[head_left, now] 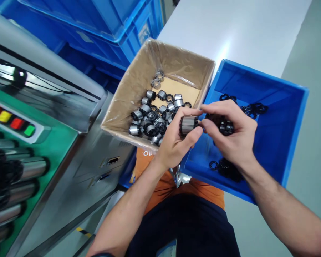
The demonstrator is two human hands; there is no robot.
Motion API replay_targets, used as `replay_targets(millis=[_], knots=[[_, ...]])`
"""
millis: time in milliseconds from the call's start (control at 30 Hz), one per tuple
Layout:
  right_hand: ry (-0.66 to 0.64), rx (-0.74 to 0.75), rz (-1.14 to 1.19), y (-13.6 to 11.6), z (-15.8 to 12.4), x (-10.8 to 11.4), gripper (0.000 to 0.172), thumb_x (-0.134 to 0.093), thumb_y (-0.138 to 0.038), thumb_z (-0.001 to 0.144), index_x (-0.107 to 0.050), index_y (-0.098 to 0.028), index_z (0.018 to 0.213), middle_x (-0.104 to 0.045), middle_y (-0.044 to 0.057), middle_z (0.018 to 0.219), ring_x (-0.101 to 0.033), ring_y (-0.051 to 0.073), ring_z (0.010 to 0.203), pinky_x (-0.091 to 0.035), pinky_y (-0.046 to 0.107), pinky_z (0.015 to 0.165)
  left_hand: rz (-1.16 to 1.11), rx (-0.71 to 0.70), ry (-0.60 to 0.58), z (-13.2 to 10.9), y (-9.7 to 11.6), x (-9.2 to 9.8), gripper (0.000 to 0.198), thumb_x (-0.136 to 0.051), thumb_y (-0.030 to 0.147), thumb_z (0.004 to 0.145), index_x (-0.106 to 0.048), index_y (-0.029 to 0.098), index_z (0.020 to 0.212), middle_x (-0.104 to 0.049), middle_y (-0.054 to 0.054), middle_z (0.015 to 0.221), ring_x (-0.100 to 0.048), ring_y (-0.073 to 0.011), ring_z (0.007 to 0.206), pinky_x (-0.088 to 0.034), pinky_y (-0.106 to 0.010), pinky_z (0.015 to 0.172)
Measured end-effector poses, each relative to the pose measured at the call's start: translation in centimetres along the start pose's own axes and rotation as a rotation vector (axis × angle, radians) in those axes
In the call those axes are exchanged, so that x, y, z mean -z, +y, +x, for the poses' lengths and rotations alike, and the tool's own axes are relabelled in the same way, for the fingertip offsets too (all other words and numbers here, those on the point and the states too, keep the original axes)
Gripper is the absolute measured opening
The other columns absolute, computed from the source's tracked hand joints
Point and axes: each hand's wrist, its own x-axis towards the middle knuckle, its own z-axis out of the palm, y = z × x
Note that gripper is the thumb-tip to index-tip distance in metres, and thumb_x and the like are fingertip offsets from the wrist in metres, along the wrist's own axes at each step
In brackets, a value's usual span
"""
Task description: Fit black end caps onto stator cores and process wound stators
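My left hand [173, 139] is closed around a metal motor core [188, 125], a ribbed silver cylinder with black toothed ends. It is above the right edge of a plastic-lined cardboard box [123, 103]. My right hand [235, 128] is closed on several black plastic rings [226, 126], partly hidden by the fingers. Its thumb and forefinger tips reach the right end of the core; I cannot tell what is pinched there. Similar cores [152, 117] fill part of the box, some with black ends. More loose black rings [254, 109] lie in the blue bin [273, 150] under my right hand.
Stacked blue crates [96, 28] stand behind the box. At left, a machine with a green top [56, 128] carries coloured buttons [16, 123] and rows of larger metal cylinders [24, 171]. A white table [238, 28] extends behind the bin.
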Motion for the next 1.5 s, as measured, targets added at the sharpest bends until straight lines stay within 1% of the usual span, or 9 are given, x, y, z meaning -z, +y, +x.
replay_targets(millis=[200, 333, 467, 633, 733, 833, 1000, 1333, 1500], knots=[[-0.015, -0.201, 0.243, 1.3, 0.3, 0.3, 0.039, -0.097, -0.05, 0.107, -0.072, -0.033, 0.131, -0.086, -0.002, 0.099, -0.075, 0.014, 0.059, -0.056, 0.028, 0.047, 0.916, 0.082, 0.227, -0.1, 3.4, 7.3, 0.035, -0.095, 0.044, 0.097, -0.079, 0.028, 0.125, -0.077, -0.01, 0.119, -0.076, -0.0356, 0.112, -0.061, -0.042, 0.097], [-0.033, -0.179, 0.258, 0.5, 0.4, 0.1, 0.037, -0.103, -0.048, 0.101, -0.072, -0.029, 0.105, -0.071, -0.007, 0.076, -0.068, 0.012, 0.051, -0.05, 0.026, 0.043, 0.911, 0.037, 0.384, -0.1, 4.2, 9.8, 0.066, -0.111, 0.043, 0.077, -0.079, 0.03, 0.134, -0.072, -0.01, 0.121, -0.073, -0.0349, 0.114, -0.065, -0.042, 0.091], [-0.148, -0.163, 0.342, 0.0, 0.5, 0.0, 0.028, -0.099, -0.047, 0.105, -0.082, -0.028, 0.118, -0.078, -0.005, 0.081, -0.076, 0.014, 0.058, -0.062, 0.028, 0.052, 0.233, 0.068, 0.412, 0.9, 3.3, 7.4, 0.047, -0.106, 0.035, 0.079, -0.076, 0.029, 0.114, -0.066, -0.004, 0.11, -0.057, -0.015, 0.081, -0.047, -0.023, 0.058], [-0.177, -0.248, 0.391, 0.3, 0.2, -0.1, 0.023, -0.093, -0.044, 0.109, -0.09, -0.029, 0.126, -0.084, -0.002, 0.092, -0.077, 0.015, 0.059, -0.063, 0.027, 0.05, -0.194, 0.252, 0.316, 2.7, 1.4, 2.0, 0.051, -0.101, 0.057, 0.087, -0.073, 0.024, 0.115, -0.075, -0.005, 0.099, -0.066, -0.0141, 0.073, -0.044, -0.023, 0.05], [-0.129, -0.235, 0.327, 0.2, 0.2, -0.2, 0.024, -0.093, -0.046, 0.108, -0.09, -0.028, 0.124, -0.089, 0.001, 0.11, -0.074, 0.011, 0.059, -0.065, 0.027, 0.054, -0.243, 0.251, 0.274, 2.9, 0.3, -0.5, 0.078, -0.059, 0.101, 0.104, -0.07, 0.024, 0.102, -0.059, 0.0, 0.07, -0.047, -0.0114, 0.048, -0.03, -0.028, 0.04], [-0.076, -0.161, 0.244, -0.1, 0.4, -0.1, 0.019, -0.093, -0.041, 0.108, -0.089, -0.027, 0.121, -0.09, 0.001, 0.114, -0.078, 0.013, 0.071, -0.07, 0.029, 0.066, -0.233, 0.193, 0.24, 2.3, -0.3, -2.0, 0.093, -0.035, 0.113, 0.102, -0.061, 0.025, 0.088, -0.045, 0.001, 0.063, -0.039, -0.0114, 0.045, -0.026, -0.029, 0.041], [-0.104, 0.014, 0.177, -0.2, 0.8, 0.3, 0.009, -0.087, -0.024, 0.11, -0.092, -0.029, 0.115, -0.09, 0.003, 0.115, -0.083, 0.021, 0.109, -0.073, 0.037, 0.094, -0.215, 0.149, 0.212, 0.9, -0.3, -2.4, 0.07, -0.055, 0.097, 0.108, -0.068, 0.028, 0.107, -0.055, -0.001, 0.078, -0.052, -0.0172, 0.062, -0.039, -0.031, 0.049], [-0.014, -0.003, 0.095, -0.2, 0.0, -0.6, 0.012, -0.085, -0.018, 0.108, -0.091, -0.028, 0.11, -0.091, 0.002, 0.108, -0.086, 0.021, 0.097, -0.075, 0.04, 0.092, -0.183, 0.153, 0.133, 0.5, -0.6, -2.3, 0.071, -0.052, 0.094, 0.112, -0.072, 0.031, 0.138, -0.05, 0.003, 0.073, -0.039, -0.014, 0.052, -0.032, -0.032, 0.048], [0.038, 0.175, 0.067, 0.5, -0.1, -1.1, 0.02, -0.082, -0.01, 0.109, -0.091, -0.028, 0.108, -0.093, 0.001, 0.107, -0.09, 0.021, 0.104, -0.076, 0.04, 0.096, -0.16, 0.102, 0.108, 0.4, -0.8, -2.0, 0.063, -0.052, 0.088, 0.116, -0.071, 0.03, 0.133, -0.064, 0.0, 0.088, -0.054, -0.0151, 0.062, -0.047, -0.032, 0.054]])
